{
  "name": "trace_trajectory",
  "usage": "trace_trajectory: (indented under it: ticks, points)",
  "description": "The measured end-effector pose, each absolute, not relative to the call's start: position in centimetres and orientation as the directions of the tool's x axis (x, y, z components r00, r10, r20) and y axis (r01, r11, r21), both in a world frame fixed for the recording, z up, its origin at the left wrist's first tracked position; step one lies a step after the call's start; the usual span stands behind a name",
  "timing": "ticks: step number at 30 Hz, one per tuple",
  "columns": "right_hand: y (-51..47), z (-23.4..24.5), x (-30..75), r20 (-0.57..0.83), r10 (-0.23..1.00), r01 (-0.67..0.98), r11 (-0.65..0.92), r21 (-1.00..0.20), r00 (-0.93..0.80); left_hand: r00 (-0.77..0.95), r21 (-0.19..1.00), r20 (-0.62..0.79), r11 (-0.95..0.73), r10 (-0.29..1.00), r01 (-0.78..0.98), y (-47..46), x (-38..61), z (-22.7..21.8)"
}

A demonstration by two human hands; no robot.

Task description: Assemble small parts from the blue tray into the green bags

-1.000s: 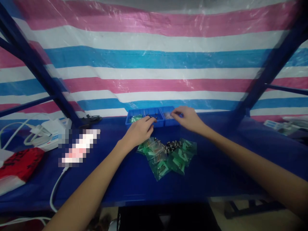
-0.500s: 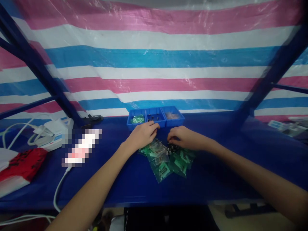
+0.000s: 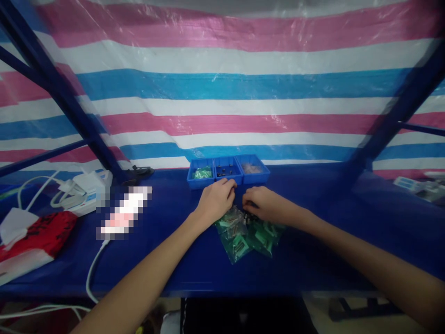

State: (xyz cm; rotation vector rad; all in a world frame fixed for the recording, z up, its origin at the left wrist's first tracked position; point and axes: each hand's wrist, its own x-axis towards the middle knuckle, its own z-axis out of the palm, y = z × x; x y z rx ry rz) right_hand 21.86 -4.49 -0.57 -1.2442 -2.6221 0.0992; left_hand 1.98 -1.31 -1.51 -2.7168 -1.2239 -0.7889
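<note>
My left hand [image 3: 216, 200] is over the left edge of a heap of small clear bags [image 3: 233, 222], its fingers curled and closed. Whatever it holds, if anything, is hidden. Opposite it, my right hand [image 3: 261, 203] bends its fingers down at small dark and metal parts [image 3: 247, 217] behind the bags. I cannot make out what is in that hand. Green plastic bags [image 3: 239, 247] with light strip-like pieces inside lie in front, toward me. Behind my hands, a row of blue bins holds green packets [image 3: 203, 173], small dark parts [image 3: 224, 170] and pale pinkish pieces [image 3: 251, 169].
The blue table [image 3: 194, 264] ends at a front edge close to me. On the left lie a pixelated bright device [image 3: 125, 213] on a white cable [image 3: 91, 273], a white power strip [image 3: 99, 192] and a red and white bag [image 3: 52, 232]. Blue frame posts [image 3: 76, 116] flank a striped sheet.
My left hand has shifted right, nearer my right hand, and covers less of the bins. The view has turned slightly left. The bags remain on the table.
</note>
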Motion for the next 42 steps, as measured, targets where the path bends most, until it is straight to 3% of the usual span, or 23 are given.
trace_trajectory:
  ticks: [6,13,16,25,34,42]
  points:
    - [-4.2,-0.9,22.0,0.217,0.779,0.759,0.625,-0.185,-0.588,0.572,0.138,0.472,-0.697,0.671,0.704,-1.2,1.8,-1.3]
    - [-4.2,0.1,21.8,0.272,0.824,0.753,0.566,-0.336,-0.498,0.546,0.202,0.466,-0.685,0.696,0.700,-1.3,1.9,-1.2]
    - [-4.2,0.2,21.7,0.294,0.825,0.738,0.564,-0.372,-0.482,0.564,0.159,0.463,-0.690,0.684,0.706,-1.2,1.8,-1.2]
    - [-3.8,-0.3,21.9,0.569,0.727,0.683,0.638,-0.355,-0.384,0.625,-0.056,0.466,-0.684,0.626,0.727,-0.9,1.4,-0.6]
    - [-3.8,-0.6,21.9,0.497,0.846,0.596,0.504,-0.625,-0.194,0.667,-0.035,0.461,-0.739,0.585,0.672,-1.4,1.7,-0.5]
    - [-3.6,-1.4,21.8,0.430,0.891,0.364,0.452,-0.814,-0.146,0.685,-0.032,0.500,-0.779,0.530,0.626,-1.7,1.9,-0.6]
